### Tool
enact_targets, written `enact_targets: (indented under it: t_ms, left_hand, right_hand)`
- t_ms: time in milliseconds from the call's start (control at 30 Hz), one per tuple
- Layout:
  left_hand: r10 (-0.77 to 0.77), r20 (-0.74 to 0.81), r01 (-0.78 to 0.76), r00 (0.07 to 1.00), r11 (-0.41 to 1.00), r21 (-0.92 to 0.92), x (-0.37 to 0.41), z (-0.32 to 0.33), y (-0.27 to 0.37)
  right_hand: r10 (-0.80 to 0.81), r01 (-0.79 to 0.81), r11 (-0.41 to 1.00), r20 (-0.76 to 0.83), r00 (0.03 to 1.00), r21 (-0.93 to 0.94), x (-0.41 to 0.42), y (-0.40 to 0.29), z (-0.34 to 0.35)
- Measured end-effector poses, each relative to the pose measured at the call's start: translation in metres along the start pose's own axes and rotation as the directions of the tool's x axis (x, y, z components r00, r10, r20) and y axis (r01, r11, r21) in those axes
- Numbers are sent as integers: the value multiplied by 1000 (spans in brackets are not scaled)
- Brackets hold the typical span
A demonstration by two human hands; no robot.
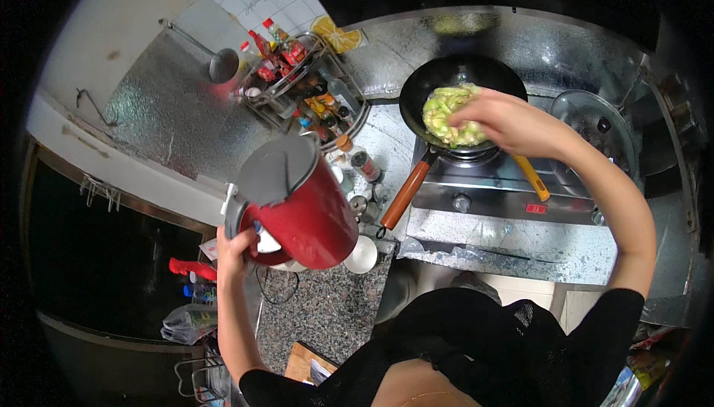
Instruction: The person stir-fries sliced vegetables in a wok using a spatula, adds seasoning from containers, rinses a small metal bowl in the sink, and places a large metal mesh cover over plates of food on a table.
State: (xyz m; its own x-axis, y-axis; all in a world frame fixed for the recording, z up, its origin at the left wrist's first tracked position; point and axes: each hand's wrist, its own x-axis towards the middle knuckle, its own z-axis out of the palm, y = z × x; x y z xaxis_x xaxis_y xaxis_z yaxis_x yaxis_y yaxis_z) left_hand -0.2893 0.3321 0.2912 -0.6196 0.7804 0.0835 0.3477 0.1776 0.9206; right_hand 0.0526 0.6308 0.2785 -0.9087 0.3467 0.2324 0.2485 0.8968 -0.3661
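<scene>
My left hand (237, 248) grips the handle of a red electric kettle (307, 211) with a grey lid, raised and tilted above the counter. Over the black wok (410, 91) is my right hand (502, 119), blurred, its fingers close to the pale green sliced vegetables (446, 111). Whether those fingers hold anything is not clear. The wok rests on a burner of the gas stove (446, 184), its brown wooden handle (407, 195) pointing towards me. Under my right wrist a yellow utensil handle (532, 178) sticks out over the stove.
A corner rack (357, 119) holds several seasoning bottles. Near it stand a cork-topped bottle (362, 161), a metal container (360, 206) and a white bowl (361, 255). A glass lid (591, 111) lies at the stove's right. A ladle (223, 65) hangs on the wall; a wooden board (298, 359) lies below.
</scene>
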Motion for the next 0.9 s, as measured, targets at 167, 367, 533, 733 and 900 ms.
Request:
enact_targets:
  t_ms: [167, 367, 533, 733, 900]
  left_hand:
    - [80, 137, -99, 987, 985, 143, 52, 53, 53]
    - [13, 288, -74, 958, 977, 200, 101, 103, 83]
    - [-75, 364, -40, 929, 954, 297, 133, 144, 103]
    - [-148, 394, -9, 907, 929, 371, 145, 177, 114]
    - [-219, 439, -3, 871, 892, 452, 153, 188, 112]
  right_hand:
    - [-295, 313, 928, -117, 948, 201, 100, -38, -15]
    - [-280, 281, 960, -77, 957, 5, 128, -4, -13]
    - [-141, 140, 986, -6, 990, 94, 116, 40, -13]
    - [-47, 48, 997, -19, 999, 55, 98, 67, -1]
    - [-63, 62, 996, 0, 998, 66, 93, 80, 13]
